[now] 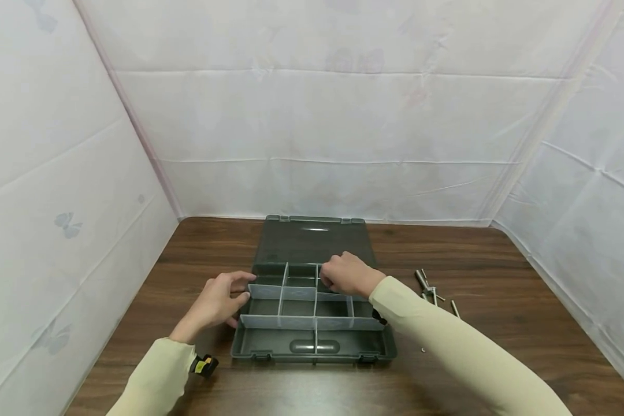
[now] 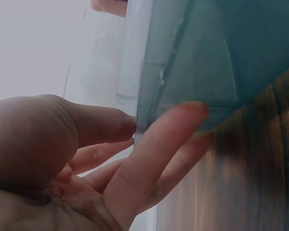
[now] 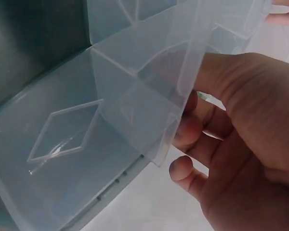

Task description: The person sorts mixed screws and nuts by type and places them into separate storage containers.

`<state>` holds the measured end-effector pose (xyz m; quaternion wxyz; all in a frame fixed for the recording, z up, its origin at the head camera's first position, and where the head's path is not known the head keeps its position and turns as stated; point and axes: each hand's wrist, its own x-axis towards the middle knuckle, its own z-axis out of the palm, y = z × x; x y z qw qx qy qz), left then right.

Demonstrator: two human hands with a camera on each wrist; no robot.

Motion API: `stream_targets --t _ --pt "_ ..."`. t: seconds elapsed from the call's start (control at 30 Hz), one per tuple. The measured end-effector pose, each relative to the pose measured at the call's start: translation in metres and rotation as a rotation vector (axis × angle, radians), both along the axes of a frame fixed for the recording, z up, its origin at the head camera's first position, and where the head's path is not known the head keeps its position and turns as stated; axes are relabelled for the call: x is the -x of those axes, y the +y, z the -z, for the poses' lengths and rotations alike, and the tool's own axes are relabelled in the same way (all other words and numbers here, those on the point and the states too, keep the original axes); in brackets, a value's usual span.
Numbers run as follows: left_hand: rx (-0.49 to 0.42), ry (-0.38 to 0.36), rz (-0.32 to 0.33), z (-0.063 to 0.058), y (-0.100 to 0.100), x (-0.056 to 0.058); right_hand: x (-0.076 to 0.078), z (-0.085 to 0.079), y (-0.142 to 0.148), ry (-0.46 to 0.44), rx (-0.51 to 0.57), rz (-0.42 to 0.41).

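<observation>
A dark green translucent compartment box [image 1: 314,359] lies on the table, its lid [image 1: 314,240] folded back flat. Clear dividers [image 1: 278,322] split the inside into several compartments. My left hand [image 1: 215,303] rests at the box's left side; in the left wrist view its thumb and fingers [image 2: 130,178] touch the wall, not curled round it. Over the back right compartments is my right hand [image 1: 351,274]. The right wrist view has its thumb and curled fingers pinching the edge of a clear divider [image 3: 135,103], with the thumb partly visible through the plastic.
Several metal rod-like parts [image 1: 421,278] lie on the wooden table [image 1: 468,254], right of the box and partly behind the right sleeve [image 1: 447,335]. A tiny pale bit [image 1: 423,349] lies near the box's right front corner. White sheets [image 1: 312,127] enclose the back and sides.
</observation>
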<state>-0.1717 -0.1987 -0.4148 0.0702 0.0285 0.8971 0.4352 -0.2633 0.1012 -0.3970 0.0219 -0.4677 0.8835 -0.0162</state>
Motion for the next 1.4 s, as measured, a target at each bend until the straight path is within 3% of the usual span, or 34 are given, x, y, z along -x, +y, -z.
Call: stream_targets --t 0.4,0.57,1.03,1.23,1.4 --pt "-0.03 -0.025 0.001 -0.001 0.006 0.002 0.001 -0.007 -0.001 -0.034 -0.106 0.027" --pt "-0.03 -0.032 -0.003 0.0 0.007 -0.001 0.001 -0.003 -0.003 -0.028 -0.146 0.044" --pt "-0.05 -0.051 -0.004 0.001 0.002 -0.011 -0.006 0.003 -0.002 -0.027 -0.12 -0.011" --pt "-0.056 -0.045 0.006 0.001 0.0 -0.011 -0.008 0.002 -0.002 -0.019 -0.099 -0.018" --pt "-0.05 -0.044 0.011 0.002 -0.002 -0.011 -0.01 -0.002 -0.001 -0.086 -0.062 -0.007"
